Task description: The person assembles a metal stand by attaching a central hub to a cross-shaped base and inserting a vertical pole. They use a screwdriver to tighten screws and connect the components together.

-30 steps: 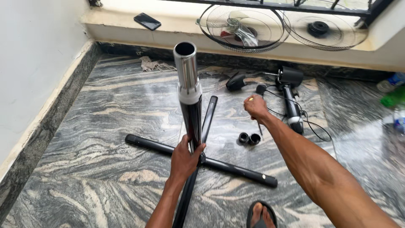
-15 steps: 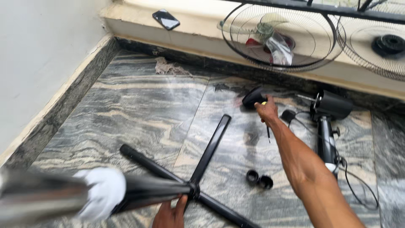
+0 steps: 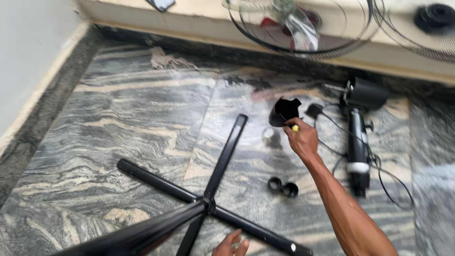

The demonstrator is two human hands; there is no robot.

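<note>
Two hands are showing over a grey marble floor (image 3: 123, 118) streaked with cream veins. The right hand (image 3: 302, 138) is closing its fingers around a black plastic cup-shaped piece (image 3: 284, 111) with a notched rim, lifting it just above the floor near the middle of the view; something small and yellow is peeking out at the thumb. The left hand (image 3: 231, 244) is sitting at the bottom edge, fingers loosely curled beside the black cross base (image 3: 222, 159), and whether it is gripping anything cannot be told. That base is made of matte metal bars crossing at a hub, and a dark pole (image 3: 142, 234) is slanting away from the hub toward the lower left. Two small black caps (image 3: 283, 187) are lying side by side near the right forearm. A black fan motor housing (image 3: 359, 137) with trailing cord is lying to the right. Round wire fan guards (image 3: 294, 26) are leaning on the pale ledge, with a dark phone (image 3: 160, 4) lying flat farther left.
</note>
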